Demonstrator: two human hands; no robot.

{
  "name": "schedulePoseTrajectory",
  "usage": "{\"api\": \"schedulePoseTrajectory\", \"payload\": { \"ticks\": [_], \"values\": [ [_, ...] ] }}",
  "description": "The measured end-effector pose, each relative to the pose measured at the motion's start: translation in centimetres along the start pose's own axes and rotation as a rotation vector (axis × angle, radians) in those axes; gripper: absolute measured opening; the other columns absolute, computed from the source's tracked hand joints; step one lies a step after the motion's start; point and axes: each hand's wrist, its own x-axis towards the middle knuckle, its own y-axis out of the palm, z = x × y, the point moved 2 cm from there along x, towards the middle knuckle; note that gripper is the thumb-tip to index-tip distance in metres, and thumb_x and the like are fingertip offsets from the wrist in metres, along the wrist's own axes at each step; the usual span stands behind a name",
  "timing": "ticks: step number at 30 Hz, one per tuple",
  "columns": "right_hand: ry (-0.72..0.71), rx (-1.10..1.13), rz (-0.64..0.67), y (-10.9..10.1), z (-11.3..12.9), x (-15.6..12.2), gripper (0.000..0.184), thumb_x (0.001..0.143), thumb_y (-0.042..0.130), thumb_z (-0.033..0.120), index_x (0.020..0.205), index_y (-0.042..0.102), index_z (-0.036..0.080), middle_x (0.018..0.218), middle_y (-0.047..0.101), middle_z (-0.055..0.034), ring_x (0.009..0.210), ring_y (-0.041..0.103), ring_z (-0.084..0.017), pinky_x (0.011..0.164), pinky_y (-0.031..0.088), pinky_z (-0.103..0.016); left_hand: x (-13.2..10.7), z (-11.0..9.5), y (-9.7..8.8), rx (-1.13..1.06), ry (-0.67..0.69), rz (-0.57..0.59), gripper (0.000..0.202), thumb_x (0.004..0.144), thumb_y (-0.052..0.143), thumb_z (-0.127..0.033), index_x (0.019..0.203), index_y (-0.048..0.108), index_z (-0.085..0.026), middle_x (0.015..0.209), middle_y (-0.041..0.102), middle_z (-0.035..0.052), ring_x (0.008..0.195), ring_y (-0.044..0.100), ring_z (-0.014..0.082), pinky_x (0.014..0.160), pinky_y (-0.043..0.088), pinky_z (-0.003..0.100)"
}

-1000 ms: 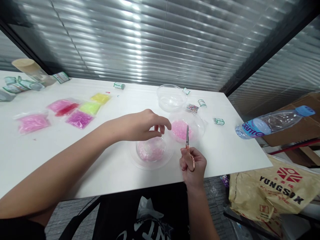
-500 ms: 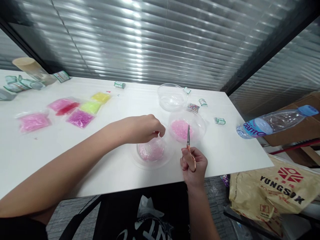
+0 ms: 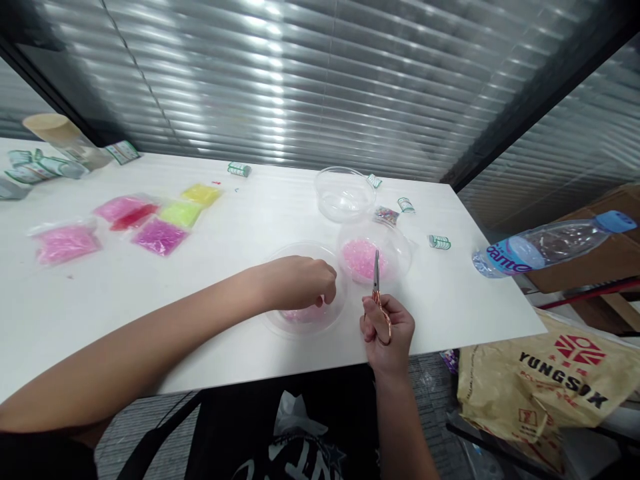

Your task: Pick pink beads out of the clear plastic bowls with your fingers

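My left hand (image 3: 300, 283) reaches down into a clear plastic bowl (image 3: 280, 257) near the table's front edge, its fingers curled among pink beads (image 3: 300, 313). What they hold, if anything, is hidden. My right hand (image 3: 387, 333) grips small rose-gold scissors (image 3: 376, 280) with closed blades pointing upward, just right of that bowl. Behind the scissors sits a second clear bowl (image 3: 400, 257) holding pink beads (image 3: 361, 257). A third clear bowl (image 3: 344, 193), with nothing in it, stands farther back.
Bags of pink, red, yellow and green beads (image 3: 160, 237) lie at the left of the white table (image 3: 225, 213). Small thread spools (image 3: 439, 242) are scattered around. A water bottle (image 3: 545, 245) lies on a cardboard box at right, above a yellow plastic bag (image 3: 540, 383).
My left hand has dropped from above the near bowl down into it, fingers closing among the pink beads. My right hand with the scissors has stayed put.
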Motion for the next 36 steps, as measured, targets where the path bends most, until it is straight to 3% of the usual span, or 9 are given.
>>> {"api": "schedulePoseTrajectory", "payload": {
  "ticks": [5, 10, 15, 20, 27, 36],
  "values": [
    [-0.002, 0.034, 0.01, 0.1, 0.0, 0.0, 0.024, 0.066, 0.082, 0.03, 0.064, 0.063, 0.015, 0.043, 0.047, 0.0086, 0.03, 0.033, -0.002, 0.031, 0.021, -0.017, 0.3, -0.1, 0.3, 0.04, -0.001, 0.005, 0.019, 0.077, 0.055, -0.004, 0.072, 0.068, -0.017, 0.083, 0.065, 0.0016, 0.054, 0.047, 0.0093, 0.048, 0.027, 0.024],
    [-0.006, 0.013, 0.014, 0.0, 0.1, 0.0, 0.025, 0.065, 0.082, 0.032, 0.064, 0.063, 0.016, 0.041, 0.045, 0.0093, 0.03, 0.033, -0.002, 0.031, 0.021, -0.017, 0.0, 0.3, -0.4, -0.054, -0.024, -0.056, 0.021, 0.079, 0.053, -0.003, 0.075, 0.068, -0.017, 0.081, 0.065, 0.0017, 0.062, 0.054, 0.01, 0.054, 0.035, 0.022],
    [-0.002, -0.042, 0.017, 0.0, 0.1, -0.2, 0.027, 0.063, 0.083, 0.036, 0.066, 0.064, 0.016, 0.043, 0.047, 0.0083, 0.03, 0.034, -0.003, 0.029, 0.022, -0.017, -0.9, 0.7, -2.7, -0.25, 0.008, -0.351, 0.018, 0.083, 0.055, -0.008, 0.085, 0.07, -0.017, 0.086, 0.07, 0.0014, 0.075, 0.062, 0.0107, 0.069, 0.044, 0.021],
    [-0.02, -0.086, 0.085, 0.0, -0.1, -0.4, 0.027, 0.064, 0.082, 0.037, 0.067, 0.065, 0.016, 0.042, 0.045, 0.0084, 0.031, 0.034, -0.003, 0.029, 0.025, -0.016, -1.1, 1.1, -3.3, -0.515, -0.102, -0.566, 0.009, 0.08, 0.063, -0.014, 0.081, 0.071, -0.017, 0.079, 0.072, -0.0004, 0.07, 0.063, 0.0099, 0.063, 0.048, 0.02],
    [-0.105, -0.192, 0.229, -0.1, 0.2, -0.9, 0.025, 0.064, 0.082, 0.035, 0.071, 0.066, 0.018, 0.047, 0.047, 0.0063, 0.04, 0.037, -0.006, 0.034, 0.029, -0.017, -0.2, 0.9, -1.7, -1.093, -0.25, -0.582, 0.007, 0.075, 0.071, -0.02, 0.077, 0.07, -0.013, 0.066, 0.069, 0.0011, 0.059, 0.062, 0.0093, 0.056, 0.053, 0.021],
    [-0.111, -0.175, 0.316, -0.1, 0.1, -1.0, 0.019, 0.066, 0.081, 0.024, 0.076, 0.065, 0.019, 0.051, 0.049, 0.0075, 0.043, 0.037, -0.006, 0.044, 0.032, -0.02, -0.1, -0.3, -1.2, -1.296, -0.194, -0.578, 0.018, 0.072, 0.074, -0.015, 0.088, 0.065, -0.013, 0.072, 0.072, 0.0026, 0.067, 0.068, 0.0127, 0.06, 0.055, 0.021]
  ]
}}
